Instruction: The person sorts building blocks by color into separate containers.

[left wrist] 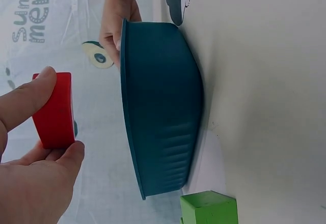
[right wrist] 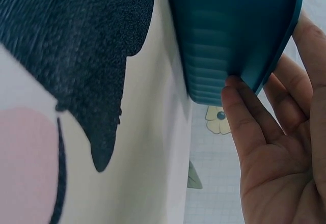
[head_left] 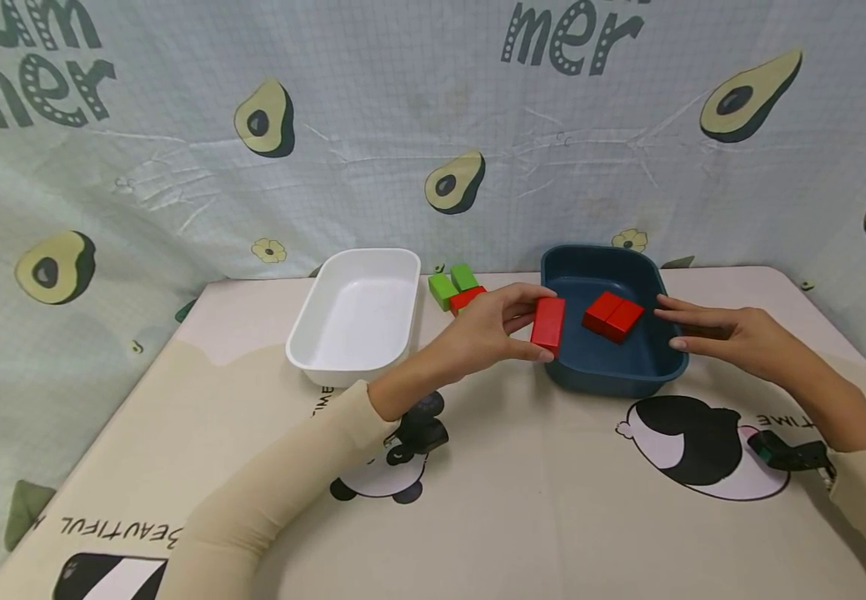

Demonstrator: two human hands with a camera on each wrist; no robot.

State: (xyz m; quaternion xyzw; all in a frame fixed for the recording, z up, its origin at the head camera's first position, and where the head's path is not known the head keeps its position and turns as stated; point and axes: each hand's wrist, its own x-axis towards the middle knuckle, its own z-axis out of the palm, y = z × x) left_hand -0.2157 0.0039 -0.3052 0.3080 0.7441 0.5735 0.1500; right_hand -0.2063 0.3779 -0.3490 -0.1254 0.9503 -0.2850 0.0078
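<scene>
My left hand (head_left: pixel 488 325) pinches a red block (head_left: pixel 548 323) between thumb and fingertips, above the left rim of a dark blue bin (head_left: pixel 616 379). In the left wrist view, the held red block (left wrist: pixel 55 113) hangs clear of the bin. Two red blocks (head_left: pixel 613 317) lie side by side inside the bin. At its right wall is my right hand (head_left: pixel 740 337), with fairly straight, spread fingers. In the right wrist view, fingertips (right wrist: pixel 234 86) rest against the bin's outer wall while others reach its rim.
A white bin (head_left: pixel 353 312) stands on the table left of the blue one. Between them lie green blocks (head_left: pixel 443 292) and a red block (head_left: pixel 468 297), partly hidden by my left hand. A patterned cloth (head_left: pixel 372 125) hangs behind the table.
</scene>
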